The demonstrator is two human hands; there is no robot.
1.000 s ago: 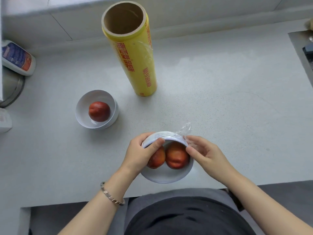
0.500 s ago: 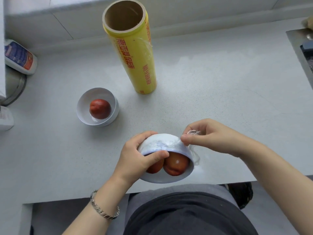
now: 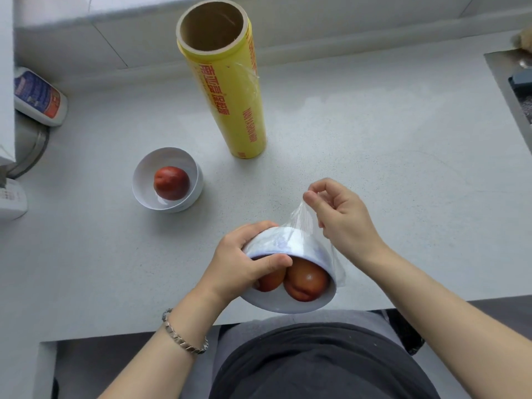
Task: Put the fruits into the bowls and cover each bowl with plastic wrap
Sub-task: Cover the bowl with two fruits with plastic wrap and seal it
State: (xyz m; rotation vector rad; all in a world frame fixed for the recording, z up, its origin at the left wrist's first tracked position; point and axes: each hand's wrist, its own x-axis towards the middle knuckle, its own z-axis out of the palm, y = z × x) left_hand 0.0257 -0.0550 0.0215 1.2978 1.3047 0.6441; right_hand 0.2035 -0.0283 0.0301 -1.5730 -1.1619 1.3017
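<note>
A white bowl (image 3: 290, 300) with two red-brown fruits (image 3: 306, 280) is tipped steeply toward me at the counter's front edge. My left hand (image 3: 244, 263) grips its left rim, thumb across the opening. A sheet of clear plastic wrap (image 3: 302, 226) lies over the bowl's outer wall. My right hand (image 3: 342, 217) pinches a corner of that wrap and holds it stretched up and away from the bowl. A second white bowl (image 3: 195, 180) with one red fruit (image 3: 171, 183) stands uncovered to the left. The yellow plastic wrap roll (image 3: 230, 90) stands upright behind.
The pale grey counter (image 3: 388, 174) has a backsplash behind it. A white bottle with a blue and red label (image 3: 39, 96) lies at the far left, above a round metal rim (image 3: 31, 151). A sink edge (image 3: 509, 87) shows at the far right.
My left hand has tipped the bowl further toward me. My right hand has moved from the bowl's right rim up and back, drawing the wrap corner taut above the bowl.
</note>
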